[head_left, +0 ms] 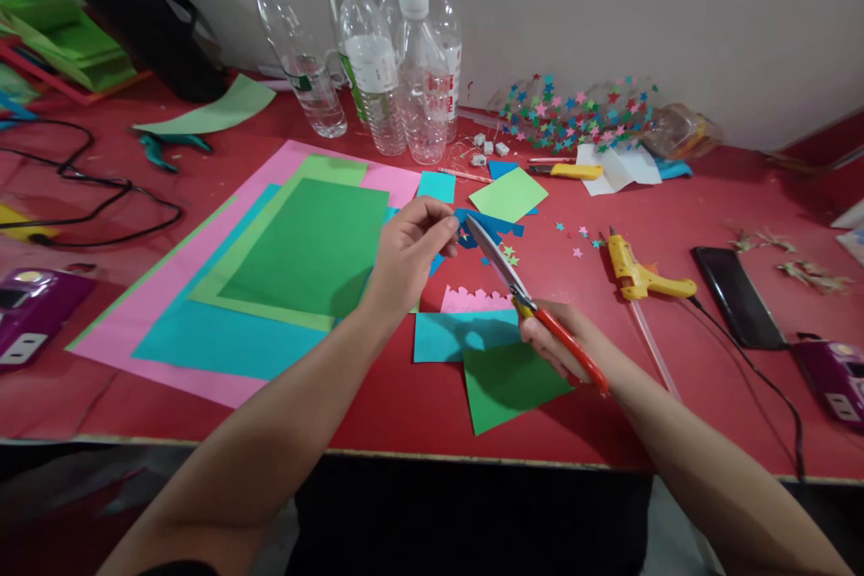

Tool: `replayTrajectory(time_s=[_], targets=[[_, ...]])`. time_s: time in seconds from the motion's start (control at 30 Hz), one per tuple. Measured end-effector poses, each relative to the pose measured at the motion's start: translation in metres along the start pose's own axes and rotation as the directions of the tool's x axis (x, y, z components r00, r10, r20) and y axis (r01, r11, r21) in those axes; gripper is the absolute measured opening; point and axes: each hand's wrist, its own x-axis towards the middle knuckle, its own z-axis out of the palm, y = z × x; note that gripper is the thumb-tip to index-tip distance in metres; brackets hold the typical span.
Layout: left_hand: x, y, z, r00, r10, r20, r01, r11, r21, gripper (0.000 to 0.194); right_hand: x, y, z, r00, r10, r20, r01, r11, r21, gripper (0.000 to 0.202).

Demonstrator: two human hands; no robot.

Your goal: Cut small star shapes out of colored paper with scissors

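Note:
My left hand (409, 245) is closed, with thumb and forefinger pinched at the end of a dark blue paper piece (511, 227) with notched edges. My right hand (563, 337) grips red-handled scissors (498, 263). Their blades point up and left, and the tips overlap the blue piece close to my left fingertips. Small star cutouts (511, 256) lie on the table just beyond the blades. Below the scissors are a pink strip with a scalloped edge (465, 300), a turquoise sheet (436, 340) and a green sheet (496, 387), partly shaded by my right hand.
Layered coloured sheets (303, 243) cover the left of the red table (398, 418). Several plastic bottles (422, 81) stand along the wall. Further right are a yellow cutter knife (576, 171), a clear bag of stars (573, 115), a yellow glue gun (631, 268) and a black phone (737, 297).

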Motion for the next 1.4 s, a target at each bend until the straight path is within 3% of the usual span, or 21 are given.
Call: replayTrajectory(time_s=[0.4,0.63,0.83,1.13,1.4], targets=[[0.0028,0.0027,-0.0018,0.999,-0.033,0.026,0.034,0.999,-0.034,0.007,-0.0003,-0.0001,-0.0031,1.0,0.025,-0.004,-0.025,0.999,-0.02,0.038],[-0.001,-0.0009,0.0031,0.99,-0.119,0.08,0.129,0.982,-0.139,0.009,0.0003,-0.0025,0.0023,0.997,0.072,0.002,-0.072,0.992,0.105,0.039],[-0.0031,-0.0048,0.0039,0.99,-0.126,0.062,0.135,0.974,-0.18,0.007,0.0007,0.0003,0.0037,0.998,0.065,-0.006,-0.064,0.993,0.096,0.042],[-0.0019,0.0002,0.0044,0.994,-0.11,0.011,0.11,0.985,-0.132,0.006,0.0006,0.0013,0.001,0.999,0.026,0.02,-0.028,0.998,0.061,0.043],[-0.0015,-0.0017,0.0025,0.99,-0.136,0.035,0.139,0.984,-0.107,0.005,0.001,0.0064,0.0009,0.998,0.048,0.033,-0.051,0.996,0.078,0.043]])
